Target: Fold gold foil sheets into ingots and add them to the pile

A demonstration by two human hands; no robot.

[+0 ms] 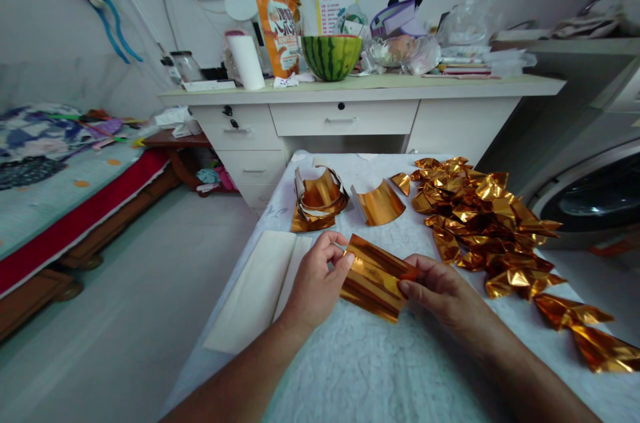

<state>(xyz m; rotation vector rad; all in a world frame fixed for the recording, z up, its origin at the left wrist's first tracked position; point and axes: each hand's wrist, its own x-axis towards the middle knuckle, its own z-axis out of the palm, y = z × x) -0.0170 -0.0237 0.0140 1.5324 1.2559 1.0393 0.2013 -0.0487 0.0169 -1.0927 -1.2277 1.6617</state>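
Between my two hands is a sheet of shiny gold foil paper (376, 280), bent with lengthwise ridges. My left hand (320, 276) pinches its left edge between thumb and fingers. At the right edge, my right hand (435, 286) grips it the same way. Beyond my hands stands a curled stack of gold foil sheets (320, 193) with pale undersides showing. A single curved gold sheet (381, 203) lies to the right of that stack. Many folded gold foil pieces (480, 223) are heaped along the table's right side, trailing toward me.
A cloth-covered table (350, 370) bears everything, with white paper (253, 290) at its left edge. Behind it is a white desk (345, 113) holding a half watermelon (331, 56) and an orange pouch (279, 30). A bed (75, 196) is left, a washing machine (585, 190) right.
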